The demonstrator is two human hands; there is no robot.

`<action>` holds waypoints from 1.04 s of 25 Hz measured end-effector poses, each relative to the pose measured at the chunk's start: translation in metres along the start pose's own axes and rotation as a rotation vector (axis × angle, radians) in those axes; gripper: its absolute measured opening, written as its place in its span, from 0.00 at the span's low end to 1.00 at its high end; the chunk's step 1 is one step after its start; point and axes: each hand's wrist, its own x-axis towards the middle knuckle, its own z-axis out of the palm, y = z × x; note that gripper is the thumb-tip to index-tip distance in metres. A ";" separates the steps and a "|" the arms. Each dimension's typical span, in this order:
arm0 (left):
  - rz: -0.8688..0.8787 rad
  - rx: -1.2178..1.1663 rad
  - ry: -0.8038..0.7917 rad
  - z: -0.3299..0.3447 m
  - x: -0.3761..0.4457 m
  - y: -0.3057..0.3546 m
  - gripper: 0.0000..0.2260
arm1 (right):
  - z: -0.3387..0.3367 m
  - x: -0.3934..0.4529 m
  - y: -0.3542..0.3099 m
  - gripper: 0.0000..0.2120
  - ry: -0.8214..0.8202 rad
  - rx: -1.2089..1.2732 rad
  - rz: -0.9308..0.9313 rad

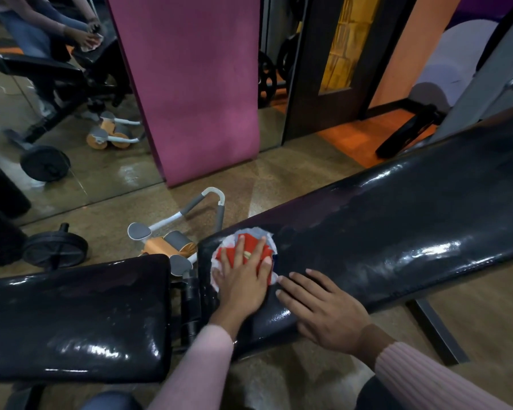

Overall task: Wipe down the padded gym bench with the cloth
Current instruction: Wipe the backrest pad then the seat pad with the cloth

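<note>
Speckled brown flooring (293, 179) ran under the black padded gym bench (397, 232), whose glossy vinyl caught the room's light. On the lower end of the inclined back pad, the left hand (243, 276) lay flat with fingers spread, pressing down on the cloth (243, 241), a red and white rag bunched beneath the palm. Just beside it, the right hand (323, 306) rested on the same pad, fingers straight and relaxed, its fingertips close to the cloth's edge and holding nothing. Both wrists came out of pink ribbed sleeves (427, 377).

Left of the hands, across a gap showing the bench's hinge, sat the flat seat pad (77, 321), equally shiny. Beyond the bench, on the floor, lay an orange and grey ab roller (172, 238) with curved grey handles, and farther left a black dumbbell (57, 250). A pink mat (190, 84) stood upright against a wall mirror (57, 99), which reflected the bench, the roller and the person's hands on the cloth.
</note>
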 end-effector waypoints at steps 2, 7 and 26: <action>-0.039 -0.057 -0.026 -0.011 0.031 -0.014 0.21 | -0.003 0.001 -0.001 0.26 -0.008 0.024 0.036; -0.165 -0.062 -0.024 -0.002 0.043 -0.041 0.23 | -0.012 0.006 -0.004 0.24 -0.021 0.149 0.142; 0.109 -0.235 -0.293 -0.004 -0.109 -0.086 0.27 | -0.039 0.097 -0.094 0.24 -0.399 0.719 0.342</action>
